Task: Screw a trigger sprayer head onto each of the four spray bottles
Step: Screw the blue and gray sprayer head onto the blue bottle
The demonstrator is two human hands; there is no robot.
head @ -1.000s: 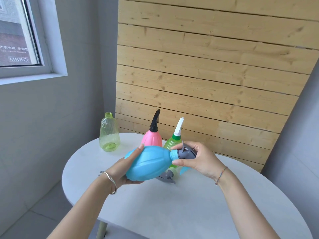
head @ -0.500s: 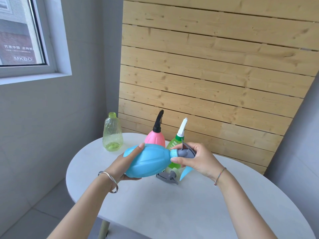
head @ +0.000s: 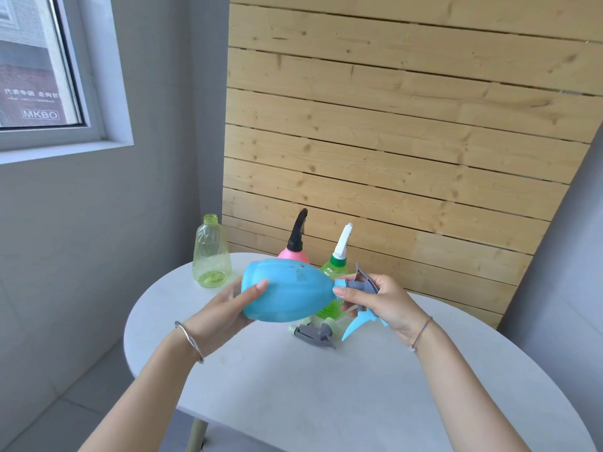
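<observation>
I hold a blue bottle (head: 287,290) on its side above the table, my left hand (head: 228,308) cupping its base. At the bottle's neck my right hand (head: 378,300) grips a grey and blue sprayer head (head: 359,285), whose blue trigger hangs below the palm. Behind stand a pink bottle (head: 293,254) with a black sprayer and a green bottle (head: 334,270) with a white sprayer. A yellow-green bottle (head: 210,254) with an open neck stands at the back left. A loose grey sprayer head (head: 315,334) lies on the table under the blue bottle.
The round white table (head: 326,402) stands against a wooden slat wall (head: 391,141). A grey wall with a window (head: 36,66) is on the left. The table's rounded front edge drops to a tiled floor (head: 75,402).
The blue bottle's base has tipped upward a little in my left hand. My right hand's fingers have shifted around the sprayer head at the neck. The view has drifted slightly.
</observation>
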